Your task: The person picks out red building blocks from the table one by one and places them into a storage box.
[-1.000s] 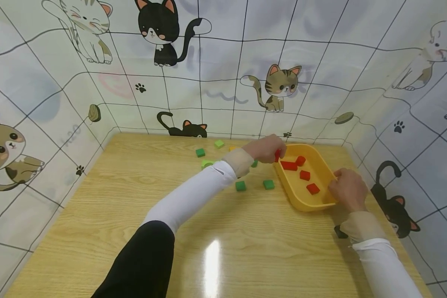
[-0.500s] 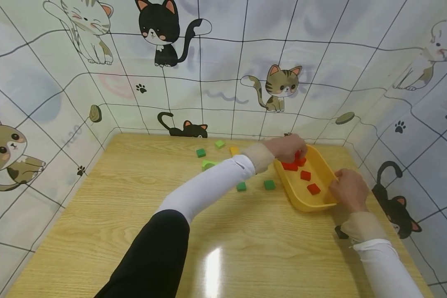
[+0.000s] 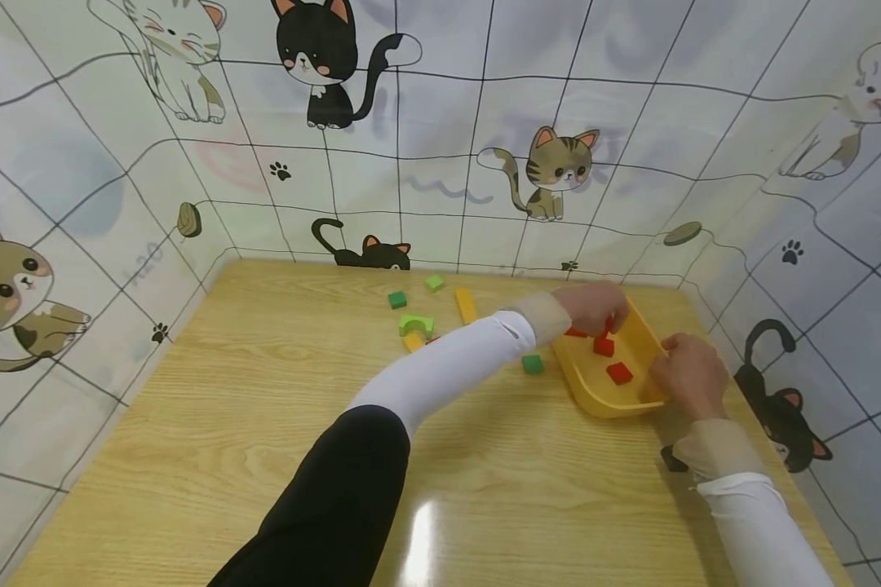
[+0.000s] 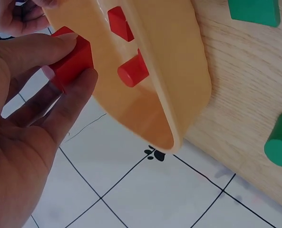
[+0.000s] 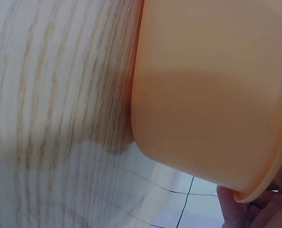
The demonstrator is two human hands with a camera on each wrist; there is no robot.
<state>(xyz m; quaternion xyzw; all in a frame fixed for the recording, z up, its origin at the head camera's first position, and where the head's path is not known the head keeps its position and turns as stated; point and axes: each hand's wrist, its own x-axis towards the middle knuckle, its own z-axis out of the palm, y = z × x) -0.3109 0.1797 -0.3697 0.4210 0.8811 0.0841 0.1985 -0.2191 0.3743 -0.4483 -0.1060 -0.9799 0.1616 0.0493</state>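
My left hand (image 3: 595, 306) is over the yellow tray (image 3: 586, 395), pinching a red block (image 4: 74, 59) between thumb and fingers; in the left wrist view, flat faces and edges show on it. Inside the tray lie other red blocks (image 3: 620, 373), among them a red cylinder (image 4: 133, 71). My right hand (image 3: 690, 375) grips the tray's right rim, fingers bent over the edge. In the right wrist view, the tray's outer wall (image 5: 202, 95) fills much of the picture, and part of the right hand (image 5: 262, 211) shows at the rim.
Left of the tray lie a green block (image 3: 533, 364), a yellow bar (image 3: 466, 306), a light green arch (image 3: 415, 325) and several smaller blocks, some partly covered by the left arm. A small dark object (image 3: 673, 459) is by the right wrist. Cat-print sheets (image 3: 440, 179) surround the table.
My left hand has moved right, from the tray's left edge to over its inside, carrying the red block. The right hand keeps its grip on the rim, and the tray has not moved.
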